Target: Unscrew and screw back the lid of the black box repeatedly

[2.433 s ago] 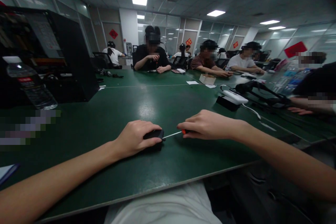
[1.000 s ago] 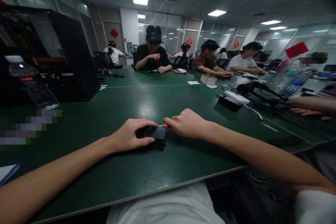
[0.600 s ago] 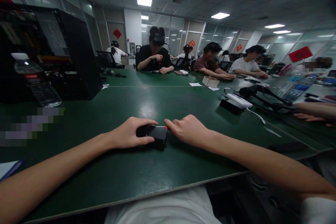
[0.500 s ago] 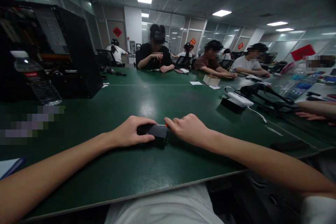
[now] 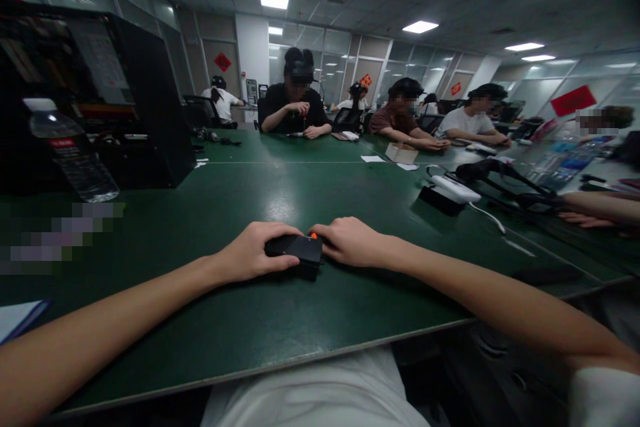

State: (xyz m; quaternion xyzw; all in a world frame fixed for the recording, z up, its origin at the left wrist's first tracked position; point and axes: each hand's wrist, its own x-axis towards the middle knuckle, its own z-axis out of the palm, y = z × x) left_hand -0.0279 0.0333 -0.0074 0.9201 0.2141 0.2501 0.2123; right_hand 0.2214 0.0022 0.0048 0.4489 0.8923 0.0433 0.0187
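Note:
My left hand (image 5: 255, 250) is wrapped round a black oblong block (image 5: 295, 249), thumb on the near side and fingers over the far side. The block rests low on the green table and has a flat, glossy top. Curled at its right end is my right hand (image 5: 353, 242), fingers closed together. A small orange piece (image 5: 314, 235) shows at my right fingertips, against the block's far right corner. The rest of what those fingers pinch is hidden.
On the green table (image 5: 240, 327), a water bottle (image 5: 73, 150) stands left by a black cabinet (image 5: 145, 100). A white device with a cable (image 5: 455, 188) sits on the right. Several people sit round the table; one person's hand (image 5: 585, 219) lies at far right.
My right hand has shifted slightly left, its fingers closer to the block's end, and more of the orange piece shows. The block has moved slightly right in my left hand's hold.

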